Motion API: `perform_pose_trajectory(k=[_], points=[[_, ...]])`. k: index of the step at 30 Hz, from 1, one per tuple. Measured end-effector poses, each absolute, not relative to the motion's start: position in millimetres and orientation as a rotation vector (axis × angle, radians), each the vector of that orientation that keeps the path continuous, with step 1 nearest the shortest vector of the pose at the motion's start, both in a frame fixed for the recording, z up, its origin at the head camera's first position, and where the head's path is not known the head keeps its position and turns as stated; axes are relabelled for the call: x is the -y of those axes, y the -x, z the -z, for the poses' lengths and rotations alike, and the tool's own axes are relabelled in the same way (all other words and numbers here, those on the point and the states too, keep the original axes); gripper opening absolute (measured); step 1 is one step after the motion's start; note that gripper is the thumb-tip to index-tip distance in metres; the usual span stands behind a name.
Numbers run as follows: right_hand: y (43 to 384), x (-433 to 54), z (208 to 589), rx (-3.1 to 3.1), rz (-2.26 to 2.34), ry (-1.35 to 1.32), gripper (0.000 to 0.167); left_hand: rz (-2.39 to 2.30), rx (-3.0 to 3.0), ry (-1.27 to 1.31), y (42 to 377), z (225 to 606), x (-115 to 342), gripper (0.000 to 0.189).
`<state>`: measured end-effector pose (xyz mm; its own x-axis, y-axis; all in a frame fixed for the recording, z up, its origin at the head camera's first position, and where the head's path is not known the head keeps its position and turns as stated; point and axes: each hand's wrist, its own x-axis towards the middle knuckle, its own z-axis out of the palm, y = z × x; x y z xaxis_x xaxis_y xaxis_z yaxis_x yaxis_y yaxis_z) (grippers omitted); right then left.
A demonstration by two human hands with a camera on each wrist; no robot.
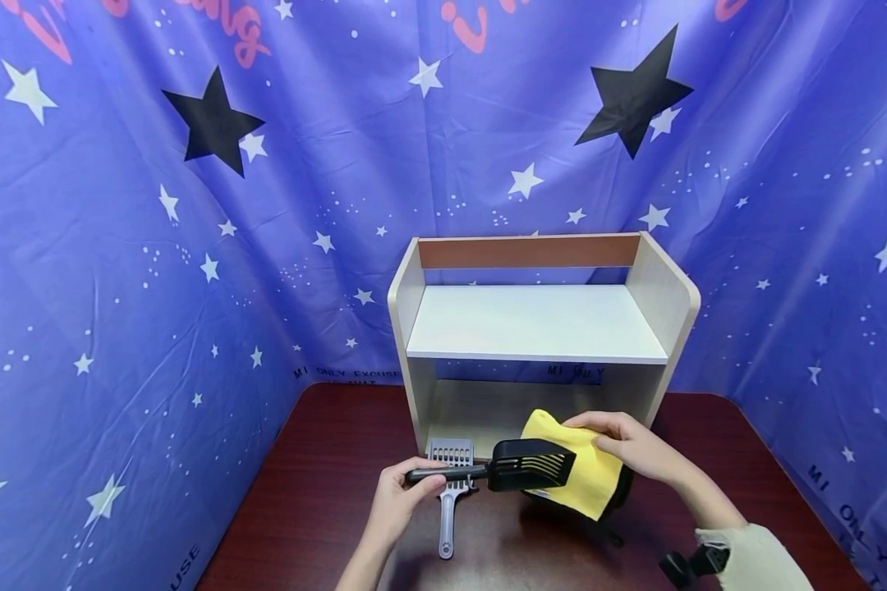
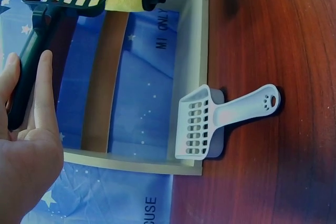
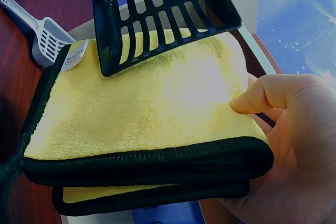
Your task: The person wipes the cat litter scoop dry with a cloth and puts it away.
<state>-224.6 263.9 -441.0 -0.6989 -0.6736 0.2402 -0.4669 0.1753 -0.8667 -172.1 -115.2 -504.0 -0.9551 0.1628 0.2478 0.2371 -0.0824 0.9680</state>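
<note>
My left hand [image 1: 406, 492] grips the handle of a black slotted litter scoop [image 1: 526, 465], its head pointing right. Folded yellow cloth [image 1: 587, 476] with dark edging hangs from my right hand [image 1: 624, 443], pinched between thumb and fingers at one edge. In the right wrist view the scoop's slotted head [image 3: 163, 17] overlaps the upper part of the cloth, and a white label [image 3: 75, 55] shows at the cloth's corner. A grey litter scoop [image 1: 448, 501] lies below my left hand, its slotted head against the shelf's front and its handle toward me.
A two-level pale wooden shelf [image 1: 535, 324] with a brown back strip stands at the back of the dark red table [image 1: 318, 484]. Blue starred curtain [image 1: 325, 148] surrounds the table at the back and sides. A black device [image 1: 691, 566] is strapped at my right wrist.
</note>
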Motion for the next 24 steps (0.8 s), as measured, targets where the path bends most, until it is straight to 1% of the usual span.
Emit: perform_pose_trajectory(k=[11, 24], points=[[232.8, -239.3, 431.8, -2.308, 1.452, 1.072, 0.037, 2.250, 2.149, 0.507, 176.1, 508.9, 114.9, 0.029], [230.2, -218.1, 425.8, -2.398, 1.332, 1.099, 0.040, 2.310, 2.163, 0.460, 177.1, 509.6, 111.6, 0.031]])
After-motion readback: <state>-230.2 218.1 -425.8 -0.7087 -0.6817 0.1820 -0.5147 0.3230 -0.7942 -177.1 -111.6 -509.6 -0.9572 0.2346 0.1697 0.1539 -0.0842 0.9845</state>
